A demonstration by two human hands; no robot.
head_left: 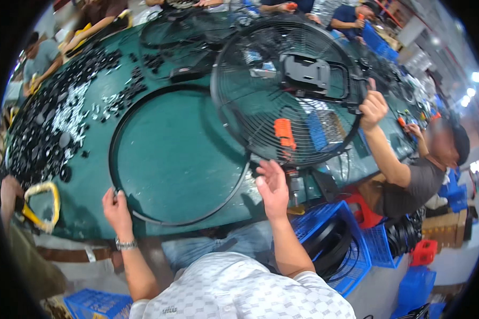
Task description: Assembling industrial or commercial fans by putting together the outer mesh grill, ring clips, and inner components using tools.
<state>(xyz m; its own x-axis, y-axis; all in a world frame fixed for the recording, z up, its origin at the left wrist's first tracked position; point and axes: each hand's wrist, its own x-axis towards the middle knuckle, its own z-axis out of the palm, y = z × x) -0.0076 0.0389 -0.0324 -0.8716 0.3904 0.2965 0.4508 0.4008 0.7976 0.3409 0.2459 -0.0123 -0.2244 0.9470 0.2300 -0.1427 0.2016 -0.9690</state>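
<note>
A large thin black ring (113,133) lies on the green tabletop in front of me. My left hand (118,212) pinches its near left edge between thumb and fingers. Just past the ring's right side, my right hand (273,190) is raised with fingers apart, holding nothing. Close above those fingertips is the lower rim of a round black fan grille (234,125), tilted over the table and overlapping the ring's far right part. A co-worker's hand (373,108) grips the grille's right edge, where a black bracket (307,73) spans toward its middle.
Heaps of small black and silver parts (42,122) cover the table's left side. An orange-and-black power tool (285,134) shows behind the grille. Blue crates (351,250) with black rings stand at right, beside a red stool (362,212). Co-workers sit around the table.
</note>
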